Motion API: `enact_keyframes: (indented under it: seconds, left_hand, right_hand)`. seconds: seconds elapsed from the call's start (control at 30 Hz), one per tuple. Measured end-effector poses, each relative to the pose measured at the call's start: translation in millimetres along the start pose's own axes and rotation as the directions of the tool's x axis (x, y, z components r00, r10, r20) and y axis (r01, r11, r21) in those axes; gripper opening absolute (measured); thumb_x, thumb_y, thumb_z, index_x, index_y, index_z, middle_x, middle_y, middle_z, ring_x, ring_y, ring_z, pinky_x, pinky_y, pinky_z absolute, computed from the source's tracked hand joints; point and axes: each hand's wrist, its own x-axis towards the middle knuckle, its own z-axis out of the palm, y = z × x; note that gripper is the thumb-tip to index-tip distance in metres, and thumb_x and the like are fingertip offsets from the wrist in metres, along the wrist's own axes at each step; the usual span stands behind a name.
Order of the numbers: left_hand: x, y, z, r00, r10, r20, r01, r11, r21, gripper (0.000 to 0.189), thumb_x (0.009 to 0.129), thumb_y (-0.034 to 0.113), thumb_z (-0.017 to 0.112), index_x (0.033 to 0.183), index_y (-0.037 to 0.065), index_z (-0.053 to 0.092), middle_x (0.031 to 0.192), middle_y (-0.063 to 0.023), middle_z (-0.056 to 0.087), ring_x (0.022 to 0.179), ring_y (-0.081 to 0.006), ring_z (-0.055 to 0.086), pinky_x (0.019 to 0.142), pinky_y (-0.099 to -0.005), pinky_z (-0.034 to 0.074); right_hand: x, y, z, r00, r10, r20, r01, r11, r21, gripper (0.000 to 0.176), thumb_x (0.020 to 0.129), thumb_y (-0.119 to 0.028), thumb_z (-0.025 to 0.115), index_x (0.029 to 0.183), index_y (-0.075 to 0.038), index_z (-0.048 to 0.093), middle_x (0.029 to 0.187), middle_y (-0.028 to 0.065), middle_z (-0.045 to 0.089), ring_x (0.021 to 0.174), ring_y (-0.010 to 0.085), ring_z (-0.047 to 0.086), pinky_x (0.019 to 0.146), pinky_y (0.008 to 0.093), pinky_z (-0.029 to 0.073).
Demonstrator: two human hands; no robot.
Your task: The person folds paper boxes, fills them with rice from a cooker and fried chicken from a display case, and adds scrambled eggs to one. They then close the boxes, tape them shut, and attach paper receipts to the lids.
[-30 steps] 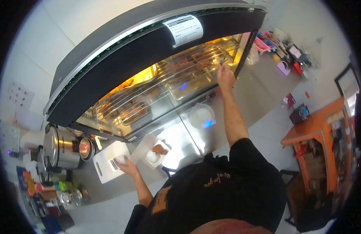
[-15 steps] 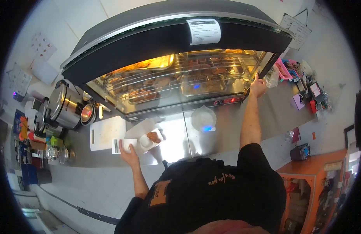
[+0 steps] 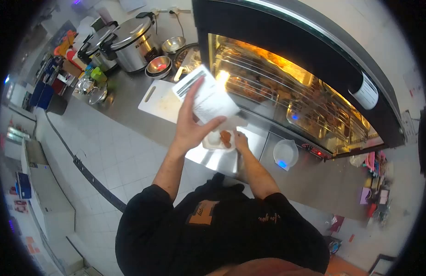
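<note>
My left hand (image 3: 190, 124) is raised over the counter's front edge, its thumb and fingers closed around a white printed slip (image 3: 213, 103). Below and to the right lies an open white takeaway box (image 3: 212, 145) holding a white mound and a browned piece of food (image 3: 225, 137). At the right side of this box is my right hand (image 3: 241, 140), fingers curled at its edge; the fingertips are partly hidden. The glass-fronted food warmer (image 3: 286, 124) stands behind, with trays of browned food on wire racks under yellow light.
A white cutting board (image 3: 153, 102) lies left of the box. Beyond it stand metal bowls (image 3: 158, 66) and large steel cookers (image 3: 132, 43). To the right, a round translucent container (image 3: 285, 154) sits on the steel counter (image 3: 330, 184).
My right hand has left the warmer's right end and come to the takeaway box. My left hand has risen with the white slip. The view has turned left.
</note>
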Motion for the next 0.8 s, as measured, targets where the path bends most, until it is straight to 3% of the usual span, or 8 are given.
enact_keyframes:
  seconds: [0.1, 0.13, 0.3, 0.37, 0.5, 0.63, 0.67, 0.8]
  left_hand:
    - [7, 2, 2, 0.997, -0.033, 0.075, 0.039, 0.996, -0.08, 0.1, 0.069, -0.004, 0.082, 0.151, 0.002, 0.025, 0.15, -0.0151, 0.032, 0.131, -0.0226, 0.043, 0.104, -0.0372, 0.045]
    - [9, 0, 3, 0.997, -0.025, 0.079, 0.03, 0.997, -0.066, 0.1, 0.069, -0.004, 0.082, 0.151, 0.003, 0.025, 0.15, -0.0148, 0.033, 0.131, -0.0223, 0.044, 0.104, -0.037, 0.045]
    - [7, -7, 26, 0.982, -0.122, 0.141, 0.143, 0.978, -0.153, 0.103, 0.066, -0.005, 0.083, 0.151, 0.005, 0.026, 0.146, -0.0134, 0.038, 0.128, -0.021, 0.046, 0.102, -0.0364, 0.046]
    - [6, -11, 44, 0.98, -0.115, 0.163, 0.142, 0.976, -0.164, 0.102, 0.066, -0.004, 0.082, 0.151, 0.005, 0.026, 0.145, -0.0131, 0.039, 0.127, -0.0207, 0.047, 0.102, -0.0365, 0.047]
    - [-4, -2, 94, 0.968, -0.131, 0.212, 0.156, 0.982, -0.107, 0.1, 0.067, -0.003, 0.082, 0.151, 0.006, 0.027, 0.144, -0.0135, 0.04, 0.125, -0.0208, 0.048, 0.101, -0.0369, 0.047]
    - [-29, 1, 167, 0.952, -0.113, 0.285, 0.15, 0.982, -0.114, 0.1, 0.067, -0.001, 0.082, 0.151, 0.006, 0.028, 0.144, -0.0139, 0.041, 0.126, -0.0212, 0.048, 0.101, -0.0357, 0.046]
    - [-39, -1, 191, 0.954, -0.078, 0.29, 0.128, 0.979, -0.157, 0.1, 0.067, 0.0, 0.083, 0.151, 0.005, 0.029, 0.144, -0.014, 0.042, 0.126, -0.0213, 0.048, 0.101, -0.0353, 0.046]
    - [-80, 14, 288, 0.937, -0.03, 0.349, 0.076, 0.99, -0.118, 0.096, 0.07, -0.001, 0.081, 0.151, 0.006, 0.028, 0.144, -0.0156, 0.042, 0.126, -0.0231, 0.049, 0.102, -0.0361, 0.046]
  right_hand:
    - [-6, 5, 18, 0.994, -0.031, -0.109, 0.021, 0.996, -0.088, 0.049, 0.101, -0.041, 0.039, 0.111, -0.002, 0.067, 0.113, 0.0241, 0.065, 0.105, 0.0449, 0.061, 0.093, 0.0498, 0.048]
    - [-9, 5, 19, 0.99, -0.011, -0.14, -0.012, 0.987, -0.159, 0.037, 0.101, -0.027, 0.038, 0.104, -0.002, 0.066, 0.107, 0.022, 0.066, 0.098, 0.044, 0.063, 0.087, 0.052, 0.05]
    - [-67, 14, -7, 0.956, -0.254, -0.148, 0.183, 0.908, -0.378, 0.021, 0.096, -0.018, 0.045, 0.1, -0.005, 0.061, 0.105, 0.017, 0.064, 0.095, 0.0386, 0.065, 0.081, 0.0495, 0.054]
    - [-70, 12, -5, 0.994, -0.091, -0.067, 0.057, 0.917, -0.396, 0.029, 0.096, -0.019, 0.04, 0.1, -0.003, 0.064, 0.103, 0.0215, 0.065, 0.096, 0.0418, 0.062, 0.084, 0.0509, 0.05]
    - [-71, 51, -12, 1.0, -0.028, 0.012, 0.031, 0.921, -0.388, 0.021, 0.095, -0.012, 0.044, 0.1, -0.004, 0.063, 0.101, 0.0197, 0.067, 0.091, 0.0387, 0.067, 0.077, 0.0506, 0.055]
    - [-125, 106, -68, 0.995, -0.045, -0.089, 0.022, 0.97, -0.244, 0.028, 0.095, -0.015, 0.045, 0.087, 0.002, 0.066, 0.086, 0.0258, 0.067, 0.084, 0.0422, 0.067, 0.078, 0.05, 0.055]
    - [-143, 125, -87, 0.985, 0.077, -0.157, -0.08, 0.997, -0.012, 0.032, 0.095, -0.018, 0.045, 0.083, 0.003, 0.067, 0.081, 0.0273, 0.066, 0.082, 0.0447, 0.066, 0.078, 0.0506, 0.053]
    - [-212, 209, -185, 0.95, 0.002, -0.313, -0.019, 0.998, -0.052, 0.036, 0.096, -0.021, 0.046, 0.081, 0.005, 0.066, 0.075, 0.0247, 0.066, 0.072, 0.0421, 0.065, 0.072, 0.0492, 0.051]
